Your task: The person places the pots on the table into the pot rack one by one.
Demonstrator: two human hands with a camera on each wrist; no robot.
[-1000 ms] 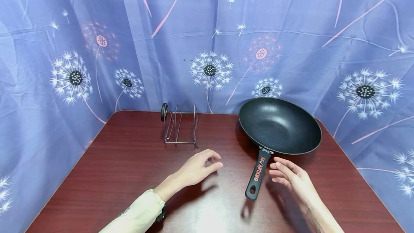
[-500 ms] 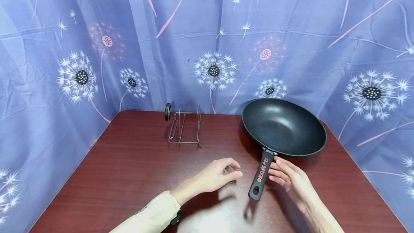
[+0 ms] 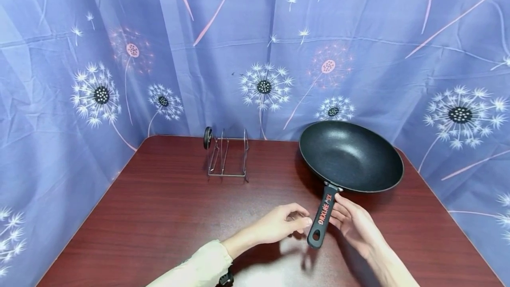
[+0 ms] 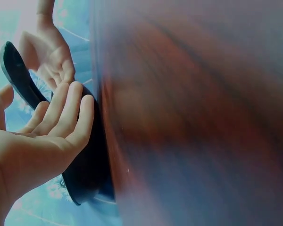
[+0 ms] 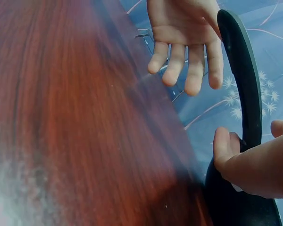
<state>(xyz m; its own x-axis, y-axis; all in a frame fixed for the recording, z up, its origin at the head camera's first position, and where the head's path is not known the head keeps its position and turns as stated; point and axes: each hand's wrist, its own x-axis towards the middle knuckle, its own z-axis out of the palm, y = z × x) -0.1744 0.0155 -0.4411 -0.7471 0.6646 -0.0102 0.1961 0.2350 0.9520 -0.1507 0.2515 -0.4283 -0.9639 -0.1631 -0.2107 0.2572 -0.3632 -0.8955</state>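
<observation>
A black wok [image 3: 350, 156] rests at the right back of the table, its handle [image 3: 323, 209] with red lettering pointing toward me and raised off the tabletop. My right hand [image 3: 358, 225] is at the handle's right side near the wok; its thumb tip is right at the handle edge and its fingers reach in beneath. In the right wrist view the thumb stands a little off the handle [image 5: 247, 80], with the fingertips past its underside. My left hand [image 3: 280, 225], relaxed and holding nothing, is just left of the handle's holed end.
A thin metal wire rack [image 3: 227, 154] with a black round part [image 3: 207, 137] on its left stands at the back middle. The reddish-brown table [image 3: 159, 216] ends at a blue dandelion-print curtain [image 3: 223, 56].
My left hand has moved right, up to the handle's end. My right hand has come in from the right to the handle. The wok and rack stay put; the view shifted slightly.
</observation>
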